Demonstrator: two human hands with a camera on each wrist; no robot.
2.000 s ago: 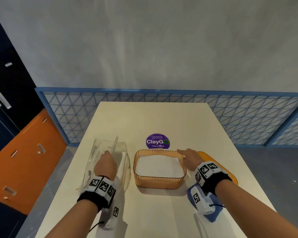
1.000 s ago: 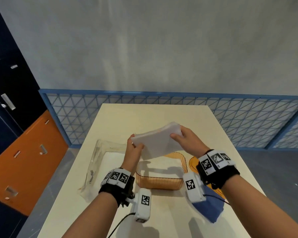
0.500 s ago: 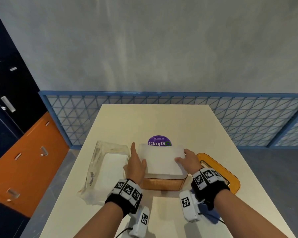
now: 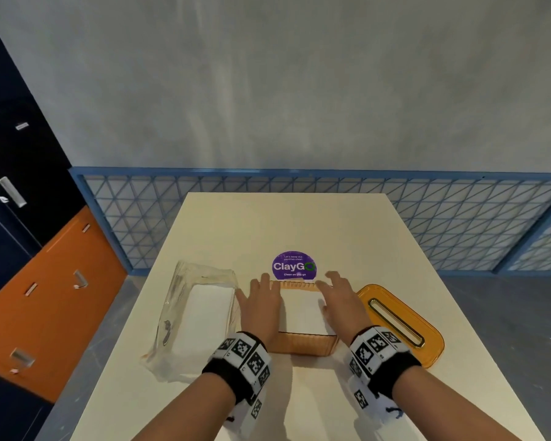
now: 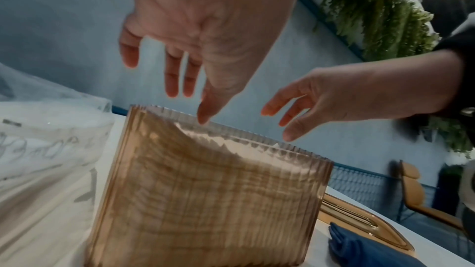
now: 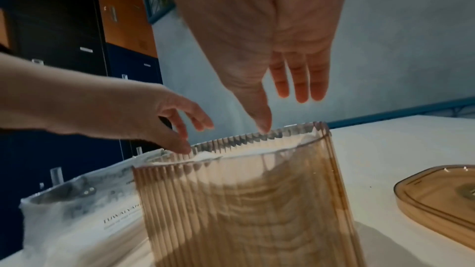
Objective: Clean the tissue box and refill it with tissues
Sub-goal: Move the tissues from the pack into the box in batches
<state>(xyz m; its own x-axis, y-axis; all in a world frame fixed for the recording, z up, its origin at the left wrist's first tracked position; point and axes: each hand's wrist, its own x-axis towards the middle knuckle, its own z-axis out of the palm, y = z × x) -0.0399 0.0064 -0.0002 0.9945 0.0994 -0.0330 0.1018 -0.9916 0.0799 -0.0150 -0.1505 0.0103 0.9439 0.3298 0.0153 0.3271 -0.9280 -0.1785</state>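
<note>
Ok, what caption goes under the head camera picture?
Both open hands, left hand and right hand, hover over the tissue-filled amber box, lid aside.

Cream table [image 4: 299, 224] — on it: tissue box [image 4: 303, 345], its lid [image 4: 427, 342], plastic tissue pack [image 4: 198, 316], purple sticker [image 4: 294, 265].

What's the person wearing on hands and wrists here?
Hands bare, no gloves, forearms uncovered. The left hand and right hand each have a black wristband carrying white blocks printed with black square fiducial markers. A white camera pod hangs under each wrist; a thin dark cable shows near the right one.
</note>
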